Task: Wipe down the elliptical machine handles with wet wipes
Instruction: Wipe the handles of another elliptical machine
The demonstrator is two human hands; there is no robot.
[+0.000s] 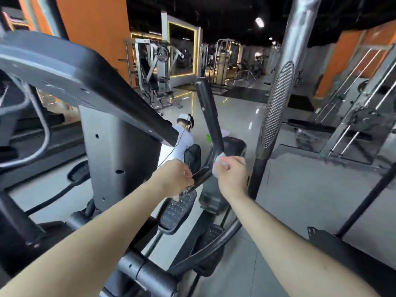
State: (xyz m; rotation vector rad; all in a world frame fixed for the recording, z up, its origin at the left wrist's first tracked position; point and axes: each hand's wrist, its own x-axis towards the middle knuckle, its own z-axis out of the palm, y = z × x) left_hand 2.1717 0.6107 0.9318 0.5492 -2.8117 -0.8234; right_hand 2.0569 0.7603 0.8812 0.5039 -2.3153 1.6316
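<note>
Forearms (276, 232) are reaching in from the lower edge toward a black handle (209, 112). Fingers of the right hand (230, 176) are curling round a crumpled white wipe (219, 162), pressing it against the handle's bend. Fingers of the left hand (173, 176) are closing on the bar just below that bend. A pale scrap (177, 196) under the left hand is too blurred to identify. From the bend, the handle's long axis is running upward and leaning slightly left, its capped end pointing toward the dark ceiling (214, 9). A studded pedal (177, 211) is lying below the hands. Beyond, a glossy grey floor (300, 189) is reflecting lights. A crouching person (184, 140) is showing only partly behind the machine's frame (120, 146). Orange walls (92, 28) and weight machines (154, 71) are standing farther back.
</note>
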